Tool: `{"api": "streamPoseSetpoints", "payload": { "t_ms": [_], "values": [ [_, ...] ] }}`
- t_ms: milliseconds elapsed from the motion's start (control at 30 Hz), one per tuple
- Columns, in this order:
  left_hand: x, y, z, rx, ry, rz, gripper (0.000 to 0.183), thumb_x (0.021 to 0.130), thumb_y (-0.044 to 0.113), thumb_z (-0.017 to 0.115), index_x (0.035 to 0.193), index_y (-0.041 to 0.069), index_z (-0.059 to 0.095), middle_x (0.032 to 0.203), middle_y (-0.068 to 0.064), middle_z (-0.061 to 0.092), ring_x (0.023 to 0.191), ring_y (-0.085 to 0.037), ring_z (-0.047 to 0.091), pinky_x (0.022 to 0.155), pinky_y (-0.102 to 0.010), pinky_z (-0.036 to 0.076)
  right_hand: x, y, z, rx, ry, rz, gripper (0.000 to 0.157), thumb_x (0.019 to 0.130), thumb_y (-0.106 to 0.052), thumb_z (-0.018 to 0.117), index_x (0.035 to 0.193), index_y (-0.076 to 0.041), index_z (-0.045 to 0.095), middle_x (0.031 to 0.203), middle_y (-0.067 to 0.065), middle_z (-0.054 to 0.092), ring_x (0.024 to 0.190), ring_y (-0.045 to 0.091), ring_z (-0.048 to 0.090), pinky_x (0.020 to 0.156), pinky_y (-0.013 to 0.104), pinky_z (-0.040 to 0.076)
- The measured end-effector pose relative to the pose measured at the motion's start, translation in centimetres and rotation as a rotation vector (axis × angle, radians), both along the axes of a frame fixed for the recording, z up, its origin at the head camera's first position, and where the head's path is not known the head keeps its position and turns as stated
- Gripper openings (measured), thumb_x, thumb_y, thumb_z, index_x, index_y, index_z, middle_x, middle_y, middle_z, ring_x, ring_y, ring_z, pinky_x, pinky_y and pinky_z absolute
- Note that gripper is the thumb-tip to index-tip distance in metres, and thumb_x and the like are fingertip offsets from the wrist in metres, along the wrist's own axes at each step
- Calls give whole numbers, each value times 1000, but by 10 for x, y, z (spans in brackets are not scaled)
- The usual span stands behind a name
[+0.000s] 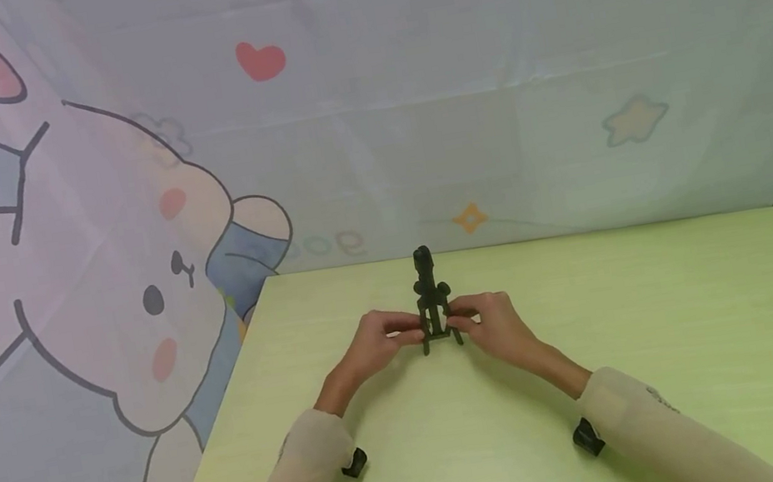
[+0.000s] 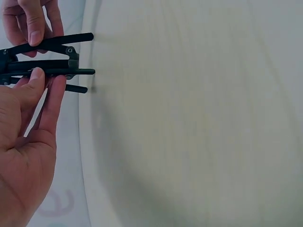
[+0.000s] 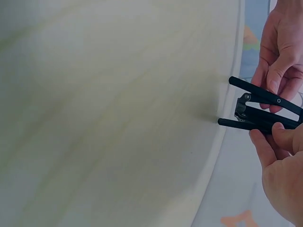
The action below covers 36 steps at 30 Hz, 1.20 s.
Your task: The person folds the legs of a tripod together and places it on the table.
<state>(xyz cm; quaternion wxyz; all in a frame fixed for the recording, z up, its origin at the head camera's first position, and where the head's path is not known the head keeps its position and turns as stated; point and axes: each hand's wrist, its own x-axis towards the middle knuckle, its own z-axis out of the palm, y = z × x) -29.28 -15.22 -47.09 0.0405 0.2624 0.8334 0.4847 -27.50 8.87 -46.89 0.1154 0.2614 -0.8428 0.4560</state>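
A small black tripod (image 1: 430, 295) stands upright near the table's far side, its legs partly spread. My left hand (image 1: 375, 345) pinches one leg between thumb and fingers, as the left wrist view shows with the leg (image 2: 85, 72) crossing the fingertips. On the opposite side my right hand (image 1: 497, 328) pinches another leg (image 3: 234, 124) in the same way. Hinged braces (image 3: 243, 105) join the legs to the centre column. The tripod's upper part lies outside both wrist views. Whether every foot touches the table cannot be told.
The pale yellow-green table (image 1: 450, 450) reaches to a cloth backdrop (image 1: 410, 102) printed with hearts, stars and a rabbit. A black wrist device (image 1: 355, 463) sits under the left sleeve, and another black device (image 1: 588, 437) under the right.
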Motion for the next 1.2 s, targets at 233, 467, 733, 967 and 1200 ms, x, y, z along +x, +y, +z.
{"api": "streamPoseSetpoints", "payload": {
  "t_ms": [233,467,733,967,1200],
  "values": [
    [-1,4,-7,-2,69,2,19,96,4,74,114,1,79,111,-9,77,110,-25,72,93,-35,59,0,1,1,0,-29,-3,7,95,-4,75,100,-5,80,94,7,79,90,23,76,74,40,63],
    [-3,7,-10,7,76,22,19,97,2,72,115,-1,77,111,-12,77,109,-25,73,93,-34,59,-1,2,2,-7,-48,7,12,94,-4,76,105,-1,81,100,9,79,93,29,77,72,40,63],
    [-3,7,-13,50,80,-46,23,95,0,74,118,-4,76,114,-16,76,108,-29,73,94,-33,58,-2,5,2,8,-55,2,15,94,-7,77,109,-7,83,105,7,79,97,26,76,76,39,61],
    [-2,9,-16,69,121,-50,23,95,0,74,118,-3,77,114,-15,76,111,-30,72,93,-30,58,-2,7,0,-6,-42,25,17,95,-6,76,110,-7,82,107,8,78,97,25,76,76,38,62],
    [-3,10,-17,63,224,-74,24,94,-3,73,118,-7,75,113,-20,75,108,-36,72,92,-32,58,-4,7,1,-9,-4,52,19,95,-4,76,112,-5,81,107,9,78,97,27,76,76,41,62]
  ]
}}
